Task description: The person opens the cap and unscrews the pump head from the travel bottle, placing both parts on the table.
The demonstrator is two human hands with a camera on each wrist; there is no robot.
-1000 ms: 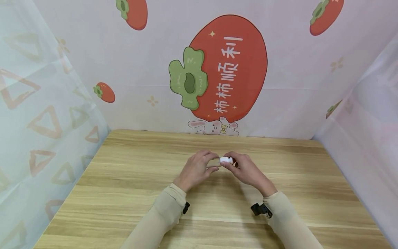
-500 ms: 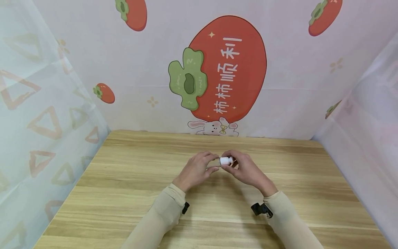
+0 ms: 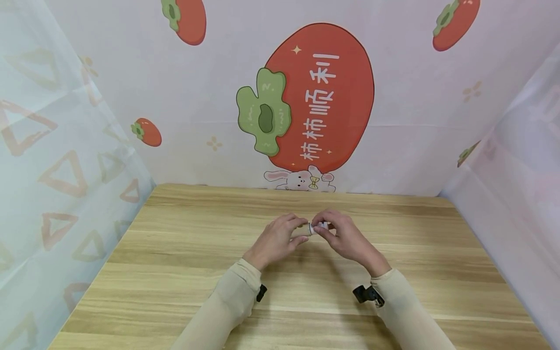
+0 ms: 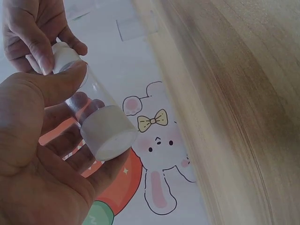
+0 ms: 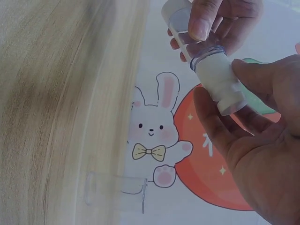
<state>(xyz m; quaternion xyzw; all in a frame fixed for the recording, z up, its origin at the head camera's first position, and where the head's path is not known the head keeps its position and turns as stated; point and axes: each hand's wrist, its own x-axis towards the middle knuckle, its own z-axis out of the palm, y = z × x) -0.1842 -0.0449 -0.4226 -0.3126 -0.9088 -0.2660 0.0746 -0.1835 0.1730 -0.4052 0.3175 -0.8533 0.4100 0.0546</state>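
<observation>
In the head view both hands meet over the far middle of the table, with a small bottle between them. My left hand (image 3: 275, 238) holds the clear bottle body, thumb on one side and fingers on the other. The bottle lies sideways, its white base (image 4: 108, 133) at the left end. At the right end is a white ribbed-looking top (image 5: 218, 77), which my right hand (image 3: 347, 238) grips between thumb and fingers. A narrower white tip (image 5: 232, 104) sticks out of that top. Part of the clear body hides behind the left hand's fingers in the wrist views.
The wooden table (image 3: 210, 209) ends at a wall cloth (image 3: 210, 165) printed with persimmons and a rabbit. A clear open-looking cylinder (image 5: 117, 192) shows near the table's far edge in both wrist views. Black cameras (image 3: 367, 295) sit on the wrists.
The right hand's fingers and thumb have shifted round the white top, covering more of it. My left hand keeps its grip on the bottle body almost unmoved.
</observation>
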